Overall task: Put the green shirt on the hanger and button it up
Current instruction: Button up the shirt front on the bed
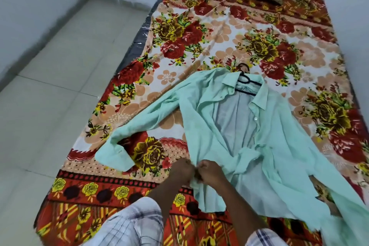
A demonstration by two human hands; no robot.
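Green shirt (pixel 239 126) on black hanger (pixel 244 81) lying on floral bed (pixel 199 36), left hand (pixel 182 170) and right hand (pixel 209 171) pinching its lower front edges together

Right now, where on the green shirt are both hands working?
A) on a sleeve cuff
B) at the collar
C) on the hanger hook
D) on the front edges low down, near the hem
D: the left hand and right hand pinch the green shirt at its lower front edges, far from the hanger.
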